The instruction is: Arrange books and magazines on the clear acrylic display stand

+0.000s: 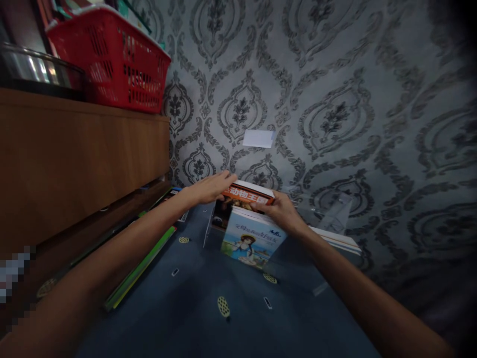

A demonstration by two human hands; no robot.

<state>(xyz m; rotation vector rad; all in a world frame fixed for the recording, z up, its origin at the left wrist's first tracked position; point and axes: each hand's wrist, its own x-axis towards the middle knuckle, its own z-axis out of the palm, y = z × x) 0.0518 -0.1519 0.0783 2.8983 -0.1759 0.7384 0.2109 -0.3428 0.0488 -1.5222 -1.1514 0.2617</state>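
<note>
Head view: left hand and right hand grip the orange-titled book, crosswise behind the blue picture book. Right hand lies nearer.

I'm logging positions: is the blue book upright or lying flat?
Upright: the blue book has its front cover facing the camera, title near its upper edge.

We see a light-blue book and a dark book with an orange band. Our surface is slate blue with yellow dotted ovals, the wallpaper grey with leafy medallions.
</note>
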